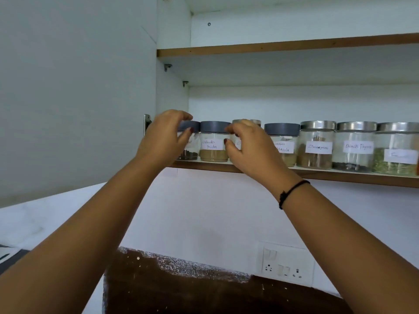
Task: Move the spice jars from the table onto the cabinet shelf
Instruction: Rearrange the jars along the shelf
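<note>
Your left hand (163, 137) grips the grey-lidded jar (193, 126) just left of the coriander jar (214, 141), your right hand (249, 147) the steel-lidded jar (255, 122) just right of it; nudge either and neighbours may topple off the shelf (340, 175).

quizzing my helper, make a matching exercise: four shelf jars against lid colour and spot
1 coriander powder jar
2 garam masala jar
3 cinnamon jar
4 black pepper jar

a steel lid, black grains
b grey lid, between left hand and right hand
c steel lid, brown contents
d grey lid, right of the right hand

Pairs: 1-b, 2-d, 3-c, 4-a
</note>
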The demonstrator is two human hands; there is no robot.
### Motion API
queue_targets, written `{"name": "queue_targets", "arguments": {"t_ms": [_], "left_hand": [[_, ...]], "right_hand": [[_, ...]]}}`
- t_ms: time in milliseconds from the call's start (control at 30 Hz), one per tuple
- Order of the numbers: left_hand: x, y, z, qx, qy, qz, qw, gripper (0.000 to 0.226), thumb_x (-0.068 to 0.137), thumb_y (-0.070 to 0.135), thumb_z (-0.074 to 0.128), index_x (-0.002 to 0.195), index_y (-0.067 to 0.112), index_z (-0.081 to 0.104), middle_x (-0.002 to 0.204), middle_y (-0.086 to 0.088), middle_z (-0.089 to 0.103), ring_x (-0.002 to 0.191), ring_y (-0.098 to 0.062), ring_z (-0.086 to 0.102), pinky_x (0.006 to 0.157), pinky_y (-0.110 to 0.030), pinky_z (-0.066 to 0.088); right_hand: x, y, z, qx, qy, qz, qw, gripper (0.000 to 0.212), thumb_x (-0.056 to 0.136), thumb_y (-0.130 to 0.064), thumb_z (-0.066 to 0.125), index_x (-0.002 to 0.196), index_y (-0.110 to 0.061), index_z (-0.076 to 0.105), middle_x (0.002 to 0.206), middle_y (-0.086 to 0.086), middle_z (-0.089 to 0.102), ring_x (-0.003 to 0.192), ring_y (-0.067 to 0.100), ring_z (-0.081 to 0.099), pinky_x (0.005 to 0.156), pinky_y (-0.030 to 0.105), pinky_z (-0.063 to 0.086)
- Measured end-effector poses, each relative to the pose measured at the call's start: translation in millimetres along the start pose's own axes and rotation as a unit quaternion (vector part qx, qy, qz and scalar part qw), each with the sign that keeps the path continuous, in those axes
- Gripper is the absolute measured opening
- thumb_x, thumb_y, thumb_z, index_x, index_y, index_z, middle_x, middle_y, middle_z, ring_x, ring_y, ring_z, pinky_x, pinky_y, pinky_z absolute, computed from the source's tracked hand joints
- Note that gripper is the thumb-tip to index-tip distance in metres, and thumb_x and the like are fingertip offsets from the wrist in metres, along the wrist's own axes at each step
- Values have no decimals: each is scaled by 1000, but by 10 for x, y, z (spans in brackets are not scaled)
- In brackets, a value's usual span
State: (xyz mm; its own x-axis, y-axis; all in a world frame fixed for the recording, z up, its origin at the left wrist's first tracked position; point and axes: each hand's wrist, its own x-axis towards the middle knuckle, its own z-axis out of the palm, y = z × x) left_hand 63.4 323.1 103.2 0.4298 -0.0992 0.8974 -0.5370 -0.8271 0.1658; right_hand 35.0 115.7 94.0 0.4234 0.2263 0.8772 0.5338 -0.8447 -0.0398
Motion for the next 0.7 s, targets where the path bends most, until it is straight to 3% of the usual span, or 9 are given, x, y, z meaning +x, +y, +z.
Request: {"name": "queue_targets", "arguments": {"t_ms": [133, 300, 433, 567, 700], "left_hand": [[301, -134, 44, 87, -51, 2, 995, 39, 103, 14, 49, 141, 13, 53, 144, -11, 55, 132, -31, 49, 109, -45, 40], [530, -300, 151, 146, -119, -14, 982, 27, 102, 10, 46, 119, 6, 67, 118, -17, 67, 107, -35, 60, 90, -45, 50], [625, -340, 175, 140, -128, -19, 982, 27, 102, 11, 48, 116, 9, 72, 113, -15, 70, 103, -33, 62, 85, -40, 50], [712, -332, 172, 140, -146, -16, 979, 27, 102, 23, 54, 117, 10, 72, 113, -13, 70, 102, -31, 63, 83, -38, 49], [852, -312, 233, 164, -174, -16, 971, 25, 100, 22, 59, 119, 11, 71, 110, -12, 70, 97, -28, 63, 77, -33, 46]], "right_hand": [[315, 9, 113, -83, -42, -14, 996, 27, 97, -14, 47, 119, -8, 62, 117, 8, 60, 112, 26, 54, 92, 38, 48], [630, 83, 314, -170, -58, -35, 983, 18, 92, -4, 46, 98, -10, 63, 101, 7, 60, 99, 27, 55, 79, 32, 39], [790, 116, 474, -213, -63, -57, 973, 16, 94, -8, 48, 94, -13, 63, 87, 2, 55, 90, 25, 56, 81, 33, 36], [923, 157, 585, -185, -66, -33, 980, 18, 96, -13, 49, 97, -10, 67, 91, 8, 66, 85, 27, 61, 71, 31, 43], [1032, 205, 680, -176, -93, -2, 980, 19, 95, -14, 53, 107, -11, 68, 101, 9, 67, 90, 27, 62, 77, 35, 52]]}}
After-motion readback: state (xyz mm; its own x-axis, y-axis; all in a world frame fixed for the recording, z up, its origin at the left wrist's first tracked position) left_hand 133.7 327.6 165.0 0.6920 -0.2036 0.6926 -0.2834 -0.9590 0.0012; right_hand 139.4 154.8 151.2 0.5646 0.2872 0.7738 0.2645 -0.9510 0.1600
